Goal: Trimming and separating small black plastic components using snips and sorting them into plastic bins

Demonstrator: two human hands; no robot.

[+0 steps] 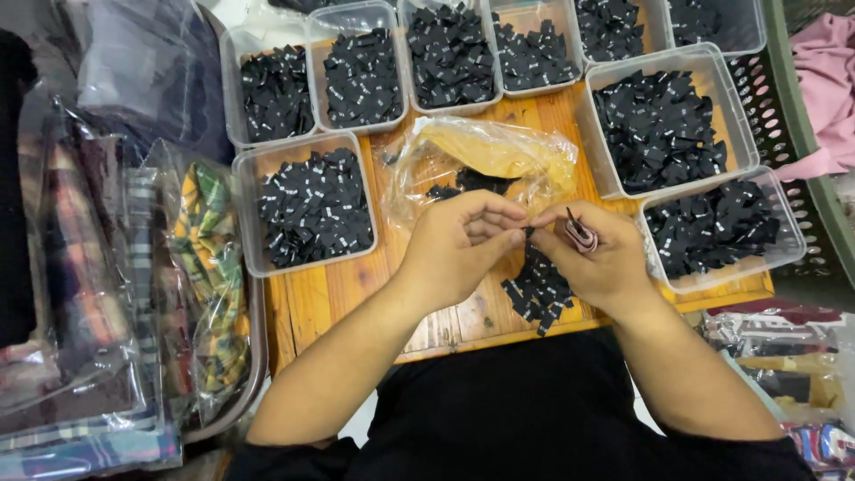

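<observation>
Over a small wooden table [338,294], my left hand [459,245] and my right hand [597,258] meet fingertip to fingertip. Together they pinch a small black fabric label [529,232]. My right hand also holds a small pink-and-black striped piece [581,233] against its fingers. Under my hands lies a loose pile of black labels [537,289] on the wood. Just beyond my hands sits a crumpled clear plastic bag [485,160] with an orange tint and some black labels inside.
Several clear plastic tubs of black labels ring the table: one at left [312,207], two at right [663,125] [717,227], a row at the back [450,58]. Bagged plaid cloth [209,267] is stacked at left. A green basket [788,116] with pink cloth stands at right.
</observation>
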